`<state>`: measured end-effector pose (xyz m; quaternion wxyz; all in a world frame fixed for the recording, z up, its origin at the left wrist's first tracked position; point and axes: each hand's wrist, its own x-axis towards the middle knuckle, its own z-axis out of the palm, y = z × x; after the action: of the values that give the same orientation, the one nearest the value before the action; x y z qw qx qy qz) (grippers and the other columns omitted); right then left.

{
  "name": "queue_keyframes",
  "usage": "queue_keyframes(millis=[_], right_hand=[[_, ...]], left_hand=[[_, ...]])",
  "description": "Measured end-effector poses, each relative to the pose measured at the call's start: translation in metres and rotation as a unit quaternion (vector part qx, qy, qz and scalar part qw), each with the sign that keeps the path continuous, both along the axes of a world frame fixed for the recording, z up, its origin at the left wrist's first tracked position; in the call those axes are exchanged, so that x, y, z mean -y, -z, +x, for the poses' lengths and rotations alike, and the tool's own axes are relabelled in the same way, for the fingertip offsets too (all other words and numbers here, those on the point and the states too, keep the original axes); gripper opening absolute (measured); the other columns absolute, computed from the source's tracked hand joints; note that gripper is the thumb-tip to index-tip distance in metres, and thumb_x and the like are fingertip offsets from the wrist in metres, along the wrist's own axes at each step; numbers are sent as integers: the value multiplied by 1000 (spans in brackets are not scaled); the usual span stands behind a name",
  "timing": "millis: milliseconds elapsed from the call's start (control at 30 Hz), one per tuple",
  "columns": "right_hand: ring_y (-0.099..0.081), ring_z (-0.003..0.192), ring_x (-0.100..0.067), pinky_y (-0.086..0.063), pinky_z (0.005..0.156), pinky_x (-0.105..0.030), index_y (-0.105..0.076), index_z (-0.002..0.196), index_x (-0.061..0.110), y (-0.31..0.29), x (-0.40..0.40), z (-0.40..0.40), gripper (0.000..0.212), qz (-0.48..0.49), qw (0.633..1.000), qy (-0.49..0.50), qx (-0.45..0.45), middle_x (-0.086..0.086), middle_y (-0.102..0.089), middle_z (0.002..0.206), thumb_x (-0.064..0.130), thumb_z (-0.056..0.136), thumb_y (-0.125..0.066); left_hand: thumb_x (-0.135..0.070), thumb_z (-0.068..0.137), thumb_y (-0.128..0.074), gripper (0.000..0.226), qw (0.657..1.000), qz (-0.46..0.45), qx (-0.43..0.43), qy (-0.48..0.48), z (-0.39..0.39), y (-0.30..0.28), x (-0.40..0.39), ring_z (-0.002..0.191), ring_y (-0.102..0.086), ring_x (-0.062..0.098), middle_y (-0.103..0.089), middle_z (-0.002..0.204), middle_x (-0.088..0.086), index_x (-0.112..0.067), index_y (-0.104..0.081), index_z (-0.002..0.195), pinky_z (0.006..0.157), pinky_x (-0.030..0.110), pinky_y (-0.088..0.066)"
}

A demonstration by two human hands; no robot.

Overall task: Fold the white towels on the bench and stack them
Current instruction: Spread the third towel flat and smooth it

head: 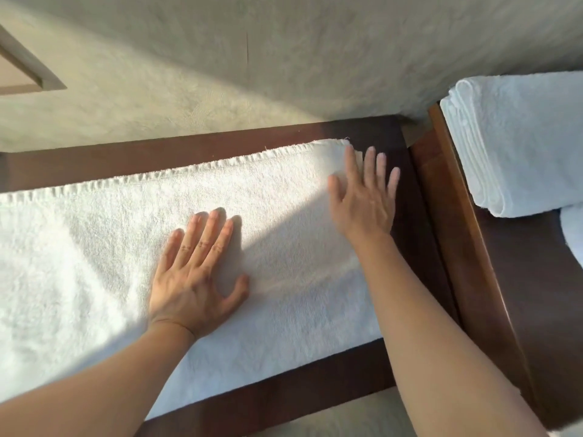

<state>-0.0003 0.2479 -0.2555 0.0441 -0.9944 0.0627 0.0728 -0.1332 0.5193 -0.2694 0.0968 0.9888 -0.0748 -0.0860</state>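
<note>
A long white towel (pixel 94 247) lies spread lengthwise along the dark wooden bench (pixel 220 146), its stitched edge toward the wall. My left hand (pixel 195 272) presses flat on the towel's middle, fingers straight and spread. My right hand (pixel 366 197) is flat with straight fingers at the towel's right end, fingertips reaching past its far right corner; it looks slightly blurred. A stack of folded white towels (pixel 520 146) sits on a second wooden surface at the right.
A beige textured wall (pixel 284 58) runs behind the bench. The second wooden surface (pixel 511 279) adjoins the bench at the right, with part of another white cloth (pixel 572 238) at its right edge. A framed edge (pixel 28 67) shows at the upper left.
</note>
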Motion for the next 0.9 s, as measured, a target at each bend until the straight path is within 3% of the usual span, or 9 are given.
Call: queue_keyframes(millis=[100, 233, 400, 467, 533, 600, 667, 800, 900], right_hand=[[0, 157, -27, 1, 126, -52, -11, 163, 25, 1, -53, -44, 64, 55, 994, -68, 61, -7, -4, 170, 51, 105, -19], [7, 157, -22, -4, 125, -52, -7, 162, 33, 8, -44, -93, 66, 38, 969, -245, -7, -2, 1, 171, 59, 103, -22], [4, 157, -27, 1, 125, -53, -3, 163, 20, 1, 34, -70, 70, -29, 999, 36, -10, -10, -1, 170, 56, 103, -7], [4, 157, -27, 2, 126, -52, -5, 163, 16, 1, -6, -92, 71, 6, 999, -5, 50, -10, 0, 170, 55, 104, -9], [3, 157, -25, 0, 126, -52, -6, 163, 21, 5, -49, -127, 68, 67, 985, -153, 42, -6, 1, 170, 55, 105, -17], [1, 157, -24, -7, 125, -53, -10, 163, 26, 13, -52, -151, 67, 54, 965, -257, 11, -5, -3, 170, 57, 105, -22], [2, 157, -22, -7, 126, -52, -8, 163, 29, 17, -16, -149, 66, 27, 975, -221, 3, -3, -2, 170, 58, 105, -18], [2, 157, -25, -2, 126, -51, -1, 163, 25, 9, 52, -139, 70, -6, 999, -39, -4, -5, 1, 170, 60, 102, -6], [4, 157, -26, 2, 126, -51, 0, 163, 19, 5, 16, -152, 74, 3, 998, -49, 32, -8, 0, 170, 62, 102, -4]], left_hand=[[-65, 89, -38, 90, 1000, -6, 6, -5, -2, 0, -1, 157, 2, 19, -3, 171, -5, -27, -4, 163, 125, 51, -14], [-66, 89, -35, 90, 1000, -8, 18, -9, -1, 1, 0, 157, 2, 18, -3, 171, -5, -26, -4, 163, 126, 50, -13], [-66, 89, -35, 89, 1000, -13, 25, -13, -3, 1, 3, 157, 3, 18, -3, 171, -4, -27, -3, 163, 127, 47, -8], [-66, 89, -34, 89, 999, -14, 24, -17, -3, 0, 3, 157, 4, 17, -2, 171, -5, -27, -2, 163, 127, 46, -7], [-65, 89, -35, 89, 999, -14, 29, -22, -4, -1, 2, 157, 4, 16, -2, 171, -5, -27, -4, 163, 127, 45, -6], [-65, 88, -35, 89, 999, -23, 38, -24, -2, 0, 2, 157, 3, 16, -4, 171, -5, -27, -6, 163, 127, 43, -5], [-67, 88, -35, 90, 999, -23, 40, -20, -2, 2, 2, 157, 3, 15, -4, 171, -4, -27, -6, 163, 127, 43, -5], [-68, 88, -33, 90, 999, -22, 42, -22, -4, 2, 3, 157, 4, 15, -4, 170, -3, -28, -5, 163, 128, 41, -3], [-69, 87, -31, 90, 999, -19, 43, -26, -5, 2, 3, 157, 3, 16, -5, 170, -1, -28, -5, 163, 128, 41, -3]])
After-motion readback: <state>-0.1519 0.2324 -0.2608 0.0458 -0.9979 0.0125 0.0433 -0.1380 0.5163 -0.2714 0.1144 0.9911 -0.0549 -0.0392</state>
